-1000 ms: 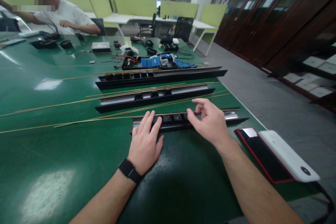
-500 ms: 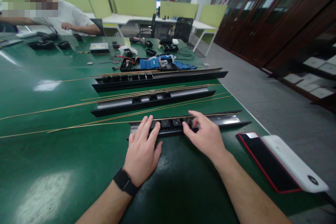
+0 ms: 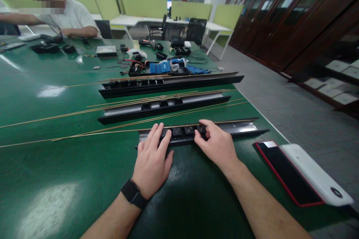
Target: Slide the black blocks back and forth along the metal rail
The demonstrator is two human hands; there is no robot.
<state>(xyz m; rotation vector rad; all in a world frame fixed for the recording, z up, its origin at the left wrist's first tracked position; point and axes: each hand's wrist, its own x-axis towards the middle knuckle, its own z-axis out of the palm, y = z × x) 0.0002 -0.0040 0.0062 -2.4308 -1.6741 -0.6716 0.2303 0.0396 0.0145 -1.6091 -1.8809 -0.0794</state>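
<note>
A long black channel (image 3: 244, 129) with a shiny inner face lies across the table in front of me. In its trough sit several small black blocks (image 3: 189, 131) side by side. My left hand (image 3: 153, 160) rests flat over the channel's left part, fingers stretched and slightly apart, partly hiding a block beneath. At the right end of the row, my right hand (image 3: 217, 143) has its thumb on the near side and forefinger on the far side of a black block (image 3: 201, 130). A thin brass-coloured rod (image 3: 112, 132) runs along the channel's far edge and out to the left.
Beyond lie a second black channel (image 3: 196, 105) and a third black channel (image 3: 196, 83), with more thin rods. A red-edged phone (image 3: 288, 171) and a white device (image 3: 314, 175) lie at right. Farther back are blue gloves (image 3: 198, 70), loose parts and a seated person (image 3: 80, 18).
My right forefinger has come down and inward onto the far side of the end block. My left hand has stayed put. The person across the table has shifted an arm and leaned slightly.
</note>
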